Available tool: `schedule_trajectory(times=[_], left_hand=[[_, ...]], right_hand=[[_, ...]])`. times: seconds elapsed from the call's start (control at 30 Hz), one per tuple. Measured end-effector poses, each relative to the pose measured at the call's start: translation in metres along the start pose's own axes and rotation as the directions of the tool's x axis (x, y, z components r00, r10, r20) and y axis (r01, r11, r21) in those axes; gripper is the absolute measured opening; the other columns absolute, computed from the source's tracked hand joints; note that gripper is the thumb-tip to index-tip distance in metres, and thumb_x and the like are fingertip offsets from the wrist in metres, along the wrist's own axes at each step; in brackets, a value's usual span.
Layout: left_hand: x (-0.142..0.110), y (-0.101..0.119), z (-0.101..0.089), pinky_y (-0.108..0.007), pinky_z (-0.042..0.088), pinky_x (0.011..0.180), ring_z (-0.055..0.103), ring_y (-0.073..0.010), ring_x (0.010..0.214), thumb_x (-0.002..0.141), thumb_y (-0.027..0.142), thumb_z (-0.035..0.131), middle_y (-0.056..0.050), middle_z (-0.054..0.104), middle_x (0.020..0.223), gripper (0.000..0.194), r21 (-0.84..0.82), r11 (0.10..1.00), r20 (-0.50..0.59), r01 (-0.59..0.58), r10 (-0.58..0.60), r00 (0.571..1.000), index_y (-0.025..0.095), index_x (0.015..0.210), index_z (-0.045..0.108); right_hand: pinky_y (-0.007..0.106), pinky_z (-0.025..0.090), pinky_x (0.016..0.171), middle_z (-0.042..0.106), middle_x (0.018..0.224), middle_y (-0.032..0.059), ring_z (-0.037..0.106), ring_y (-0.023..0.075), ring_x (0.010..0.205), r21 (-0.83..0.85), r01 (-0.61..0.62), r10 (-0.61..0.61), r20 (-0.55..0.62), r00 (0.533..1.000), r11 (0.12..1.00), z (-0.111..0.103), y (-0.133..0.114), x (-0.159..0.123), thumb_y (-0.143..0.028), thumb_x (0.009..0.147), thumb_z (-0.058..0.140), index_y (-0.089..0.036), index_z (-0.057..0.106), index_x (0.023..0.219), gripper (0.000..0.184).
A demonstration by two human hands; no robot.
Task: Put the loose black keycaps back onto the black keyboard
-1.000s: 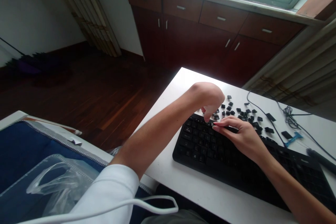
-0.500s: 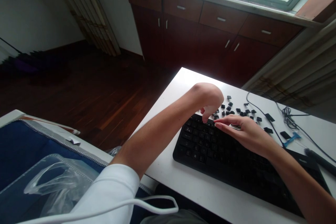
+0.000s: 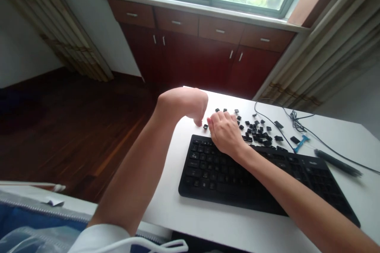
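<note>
A black keyboard lies on the white table. Several loose black keycaps are scattered on the table just behind it. My left hand hovers over the table beyond the keyboard's far left corner, wrist bent and fingers curled downward, close to a single keycap. My right hand rests over the keyboard's back edge beside the left hand. Its fingers are bent down at the near end of the keycap pile, and the fingertips are hidden. Whether either hand holds a keycap does not show.
A dark cable loops across the table's far right, next to a small blue tool and a dark pen-like stick. Red-brown cabinets stand under the window. A blue bag and white cord lie at lower left.
The view has swung up and right. Both hands moved from the keyboard's upper left keys to the table just behind it. My right hand's fingers went from stretched flat to bent.
</note>
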State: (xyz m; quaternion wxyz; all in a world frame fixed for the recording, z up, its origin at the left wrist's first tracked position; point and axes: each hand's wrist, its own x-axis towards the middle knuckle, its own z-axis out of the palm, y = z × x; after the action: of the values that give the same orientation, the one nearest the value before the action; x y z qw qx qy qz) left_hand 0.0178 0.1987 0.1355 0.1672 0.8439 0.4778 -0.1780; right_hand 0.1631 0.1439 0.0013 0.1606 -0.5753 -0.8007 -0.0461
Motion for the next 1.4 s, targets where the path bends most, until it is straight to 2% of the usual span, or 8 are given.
schedule_trajectory(times=[0.4, 0.6, 0.7, 0.83, 0.93, 1.0, 1.17, 1.4], left_hand=[[0.02, -0.007, 0.009, -0.023, 0.04, 0.059, 0.063, -0.0184, 0.073, 0.067, 0.034, 0.077, -0.006, 0.075, 0.089, 0.03, -0.013, 0.997, 0.001, -0.072, 0.072, 0.997, 0.018, 0.092, 0.076], [0.038, -0.016, 0.018, -0.025, 0.042, 0.061, 0.064, -0.0184, 0.074, 0.073, 0.036, 0.07, -0.005, 0.075, 0.089, 0.025, 0.014, 0.983, -0.087, -0.181, 0.181, 0.98, 0.021, 0.093, 0.075], [0.046, -0.013, 0.021, -0.024, 0.044, 0.067, 0.064, -0.017, 0.078, 0.08, 0.036, 0.065, -0.004, 0.074, 0.091, 0.023, 0.026, 0.96, -0.14, -0.28, 0.281, 0.949, 0.023, 0.097, 0.074], [0.061, 0.0, 0.031, -0.026, 0.046, 0.073, 0.065, -0.0182, 0.086, 0.089, 0.037, 0.057, -0.005, 0.073, 0.103, 0.028, 0.026, 0.906, -0.263, -0.422, 0.413, 0.872, 0.022, 0.107, 0.072], [0.079, 0.011, 0.046, -0.028, 0.048, 0.081, 0.065, -0.0204, 0.099, 0.093, 0.036, 0.054, -0.007, 0.068, 0.119, 0.032, 0.031, 0.872, -0.329, -0.488, 0.47, 0.819, 0.022, 0.118, 0.068], [0.089, 0.017, 0.056, -0.03, 0.048, 0.089, 0.062, -0.0216, 0.109, 0.095, 0.035, 0.052, -0.007, 0.065, 0.126, 0.034, 0.034, 0.857, -0.339, -0.514, 0.494, 0.801, 0.022, 0.124, 0.065], [0.104, 0.023, 0.071, -0.033, 0.047, 0.098, 0.057, -0.0239, 0.121, 0.098, 0.037, 0.05, -0.007, 0.062, 0.131, 0.034, 0.039, 0.824, -0.334, -0.565, 0.543, 0.77, 0.024, 0.126, 0.064], [0.107, 0.026, 0.078, -0.034, 0.05, 0.092, 0.062, -0.0234, 0.112, 0.1, 0.041, 0.048, -0.008, 0.065, 0.127, 0.036, 0.038, 0.824, -0.361, -0.565, 0.539, 0.761, 0.023, 0.127, 0.064]], right_hand=[[0.044, 0.03, 0.088, 0.059, 0.099, 0.0124, 0.048, 0.0283, 0.095, 0.015, 0.06, -0.06, 0.054, 0.997, 0.998, 0.002, 0.0, -0.002, -0.024, 0.1, 0.031, -0.018, 0.057, 0.099, 0.027], [0.042, 0.035, 0.087, 0.064, 0.102, 0.0108, 0.053, 0.0252, 0.091, 0.068, 0.052, -0.058, 0.086, 0.995, 0.996, -0.023, 0.002, -0.009, -0.031, 0.104, 0.028, -0.018, 0.059, 0.106, 0.033], [0.037, 0.041, 0.08, 0.067, 0.097, 0.0082, 0.058, 0.0221, 0.086, 0.108, -0.003, -0.012, 0.146, 0.989, 0.994, -0.049, 0.032, -0.021, -0.038, 0.104, 0.034, -0.02, 0.062, 0.099, 0.034], [0.033, 0.045, 0.07, 0.07, 0.096, 0.0071, 0.063, 0.0216, 0.084, 0.09, -0.164, 0.14, 0.23, 0.963, 0.982, -0.082, 0.115, -0.043, -0.041, 0.098, 0.047, -0.022, 0.067, 0.098, 0.027], [0.032, 0.046, 0.065, 0.072, 0.094, 0.0087, 0.066, 0.0222, 0.078, 0.032, -0.278, 0.258, 0.292, 0.921, 0.96, -0.092, 0.174, -0.057, -0.037, 0.092, 0.054, -0.02, 0.071, 0.103, 0.026], [0.03, 0.047, 0.062, 0.073, 0.094, 0.0083, 0.067, 0.0217, 0.077, 0.014, -0.314, 0.291, 0.339, 0.895, 0.949, -0.091, 0.198, -0.062, -0.037, 0.09, 0.057, -0.02, 0.072, 0.105, 0.027], [0.028, 0.048, 0.063, 0.074, 0.099, 0.007, 0.068, 0.0209, 0.08, 0.008, -0.321, 0.291, 0.4, 0.869, 0.947, -0.076, 0.208, -0.061, -0.045, 0.089, 0.057, -0.024, 0.072, 0.111, 0.034], [0.033, 0.046, 0.063, 0.072, 0.098, 0.0118, 0.066, 0.0253, 0.079, -0.036, -0.317, 0.308, 0.365, 0.879, 0.948, -0.063, 0.204, -0.059, -0.053, 0.09, 0.055, -0.021, 0.075, 0.102, 0.039]])
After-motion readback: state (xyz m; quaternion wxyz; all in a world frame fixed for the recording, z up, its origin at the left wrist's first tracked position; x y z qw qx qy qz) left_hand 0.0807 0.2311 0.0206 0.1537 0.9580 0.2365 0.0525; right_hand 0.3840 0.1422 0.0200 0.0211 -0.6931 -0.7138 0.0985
